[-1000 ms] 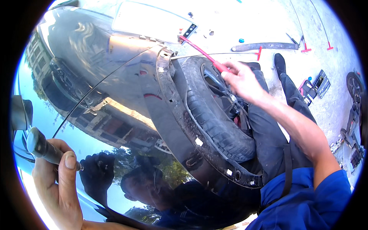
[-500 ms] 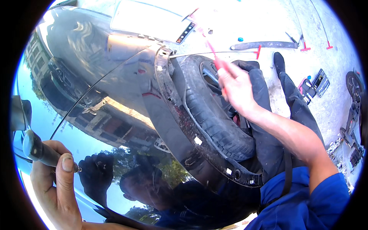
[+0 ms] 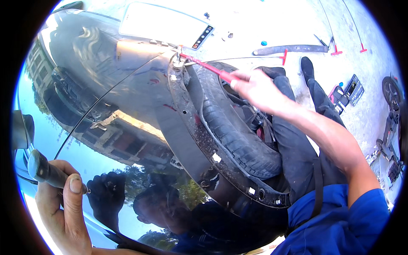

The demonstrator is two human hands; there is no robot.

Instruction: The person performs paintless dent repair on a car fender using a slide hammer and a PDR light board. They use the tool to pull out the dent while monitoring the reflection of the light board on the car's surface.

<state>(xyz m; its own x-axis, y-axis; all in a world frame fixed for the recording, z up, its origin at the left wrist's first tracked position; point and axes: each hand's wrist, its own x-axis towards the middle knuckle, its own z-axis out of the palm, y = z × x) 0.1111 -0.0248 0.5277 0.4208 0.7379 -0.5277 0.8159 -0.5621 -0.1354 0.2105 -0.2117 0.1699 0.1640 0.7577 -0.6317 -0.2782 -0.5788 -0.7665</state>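
Note:
My left hand [image 3: 63,204] is closed round a dark-handled tool [image 3: 49,170] with a small metal tip, held over the glossy dark car panel [image 3: 110,89]. My right hand [image 3: 255,89] grips a red-handled tool [image 3: 208,66], its far end at the upper end of the bare wheel-arch edge [image 3: 199,140]. The tyre [image 3: 229,131] sits inside the arch. A steel rod with a red T-handle [image 3: 284,57] reaches across to the arch top, behind the red tool. A white board with a dark side strip [image 3: 163,23] lies beyond the panel's top.
On the pale ground [image 3: 306,25] are T-handled rods [image 3: 335,52], a long grey bar [image 3: 289,49], small loose parts and a black case [image 3: 352,89]. My legs [image 3: 289,119] stretch beside the wheel. A two-wheeler [image 3: 391,127] stands at the far right.
My right hand swung the red tool up and right, blurred, then brought it down and left onto the top of the arch edge. My left hand stayed nearly still.

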